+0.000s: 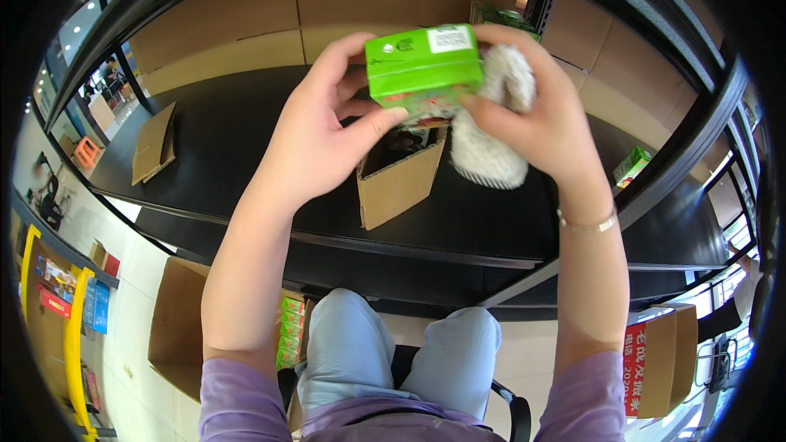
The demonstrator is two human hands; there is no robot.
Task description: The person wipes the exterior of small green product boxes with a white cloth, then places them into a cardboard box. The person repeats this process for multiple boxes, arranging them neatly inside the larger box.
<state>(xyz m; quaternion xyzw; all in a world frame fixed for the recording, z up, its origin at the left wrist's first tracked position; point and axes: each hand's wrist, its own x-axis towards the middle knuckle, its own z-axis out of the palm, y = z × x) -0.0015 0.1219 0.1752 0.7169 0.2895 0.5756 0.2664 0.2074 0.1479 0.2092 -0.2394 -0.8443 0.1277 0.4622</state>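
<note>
A bright green box-shaped pack (423, 69) with a white label on top is held up over the black shelf (237, 127). My left hand (332, 119) grips its left end, thumb at the lower front corner. My right hand (532, 106) closes on its right end and also has a fluffy white cloth (490, 151) in its grasp, which hangs below the palm. Directly beneath the pack stands an open cardboard box (401, 184). Something dark with print shows inside it, mostly hidden.
On the shelf's left leans a cardboard piece (154, 143). Another green pack (632, 167) lies at the right, past the black upright (684, 168). Below left, a big carton (180, 323) stands beside stacked green packs (291, 331). A carton with red print (663, 360) is at lower right.
</note>
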